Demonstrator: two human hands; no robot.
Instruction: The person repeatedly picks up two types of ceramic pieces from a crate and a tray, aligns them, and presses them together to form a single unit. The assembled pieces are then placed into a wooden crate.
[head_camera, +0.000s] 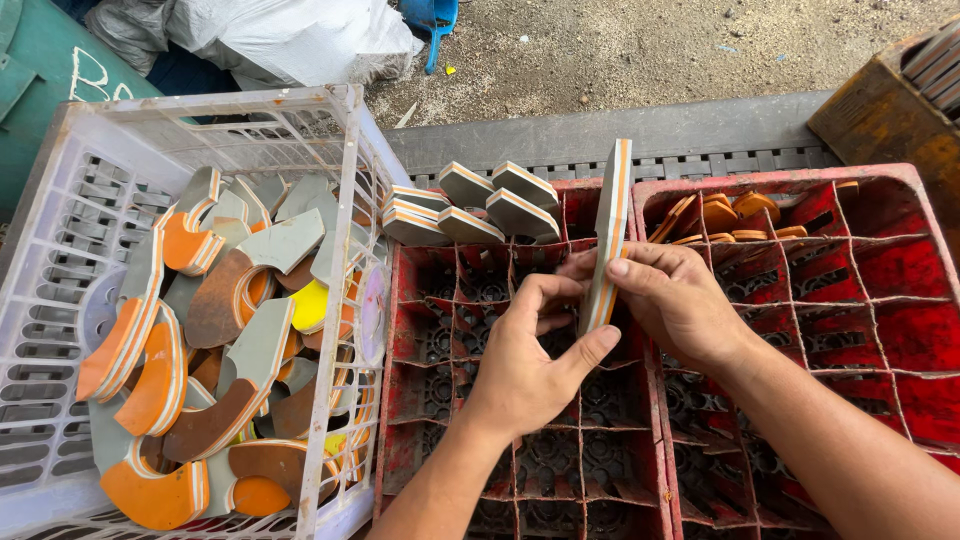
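Observation:
Both hands hold one long flat foam strip (610, 215), grey with orange and white layers, standing on edge over the red crates. My left hand (530, 350) pinches its lower end with thumb and fingers. My right hand (672, 295) grips the same strip from the right side. Several similar grey-topped layered foam pieces (470, 205) lie stacked at the far edge of the left red crate (420, 330).
A white plastic crate (340, 200) at the left holds several curved foam offcuts (215, 330) in grey, orange and brown. The right red crate (900, 290) has small orange pieces (735, 215) in its far cells. A yellow crate (885, 110) stands at the far right, on gravel ground.

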